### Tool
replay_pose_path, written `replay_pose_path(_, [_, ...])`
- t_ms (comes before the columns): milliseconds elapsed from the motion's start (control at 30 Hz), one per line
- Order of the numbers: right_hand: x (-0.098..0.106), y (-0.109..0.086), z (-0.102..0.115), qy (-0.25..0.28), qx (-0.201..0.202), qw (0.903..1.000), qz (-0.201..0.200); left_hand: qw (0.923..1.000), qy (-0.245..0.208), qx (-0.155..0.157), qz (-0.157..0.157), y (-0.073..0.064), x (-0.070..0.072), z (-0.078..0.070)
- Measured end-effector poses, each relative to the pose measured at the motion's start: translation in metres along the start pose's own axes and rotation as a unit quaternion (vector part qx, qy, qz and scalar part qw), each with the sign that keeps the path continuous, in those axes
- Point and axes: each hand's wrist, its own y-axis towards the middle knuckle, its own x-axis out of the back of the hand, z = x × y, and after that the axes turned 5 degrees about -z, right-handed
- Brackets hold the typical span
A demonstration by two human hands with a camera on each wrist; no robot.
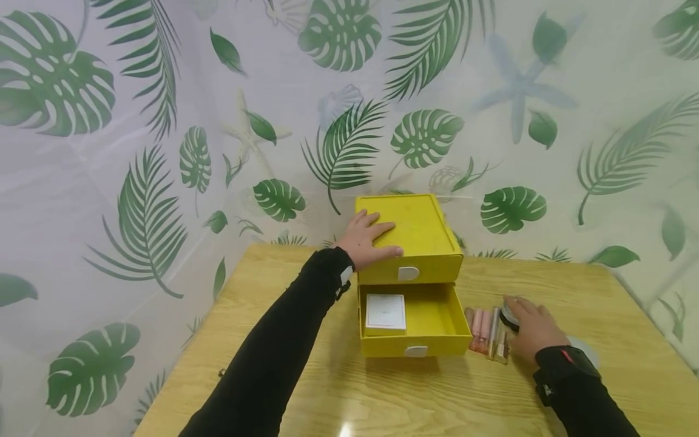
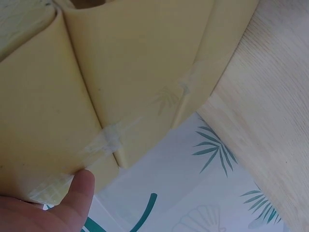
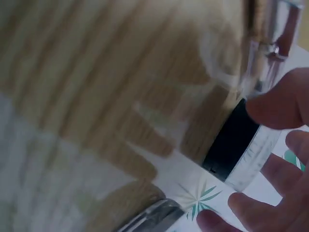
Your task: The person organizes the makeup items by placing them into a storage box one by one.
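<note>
A yellow two-tier drawer box [image 1: 406, 227] stands on the wooden table, its lower drawer [image 1: 431, 309] pulled out. My left hand [image 1: 368, 243] rests on the left side of the box's top, fingers spread; in the left wrist view a finger [image 2: 79, 193] lies against the box. Inside the open drawer sits a white square box [image 1: 386, 312], at the left. My right hand [image 1: 530, 328] pinches a round cosmetic case [image 1: 509, 317] with a black part and a clear part. Its thumb [image 3: 277, 104] presses one side of the case [image 3: 234, 145].
Several slim cosmetic tubes [image 1: 488, 334] lie side by side between the drawer and my right hand. A round pale item [image 1: 585, 351] is partly hidden behind the right wrist. A leaf-patterned sheet [image 1: 349, 121] hangs behind the table [image 1: 327, 388].
</note>
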Motion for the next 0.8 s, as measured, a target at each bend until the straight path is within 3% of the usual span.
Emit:
replay_pose_path(233, [-0.002, 0.008, 0.0, -0.031, -0.054, 0.998, -0.008, 1.0, -0.008, 0.0, 0.002, 0.0, 0.002, -0.001])
replay_pose_path(400, [-0.007, 0.01, 0.003, -0.046, -0.064, 0.9966, -0.024, 0.9999, -0.015, 0.001, 0.003, -0.002, 0.0, 0.001])
replay_pose_path(800, [-0.009, 0.021, -0.006, -0.021, -0.078, 0.9956, -0.047, 1.0, -0.006, -0.002, 0.001, -0.001, 0.001, 0.0])
